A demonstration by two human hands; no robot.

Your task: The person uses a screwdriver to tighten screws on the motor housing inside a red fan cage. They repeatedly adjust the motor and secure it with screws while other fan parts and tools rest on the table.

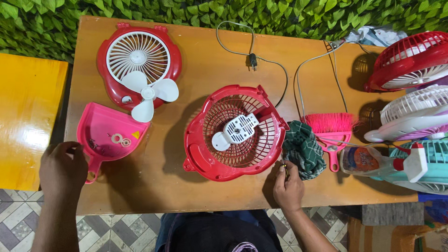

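1. Left hand [63, 168]: fingers curled at the rim of the pink dustpan [109, 133], which holds washers.
2. Right hand [288, 186]: grasping a thin tool beside the red fan housing [233, 133] at table centre.
3. Green cloth [304, 149]: just right of the housing.

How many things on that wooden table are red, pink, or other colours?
Red: 3 – front grille housing, rear grille housing, whole fan
Pink: 2 – dustpan, brush
White: 2 – blade, fan
Green: 2 – checked cloth, teal fan
Total: 9
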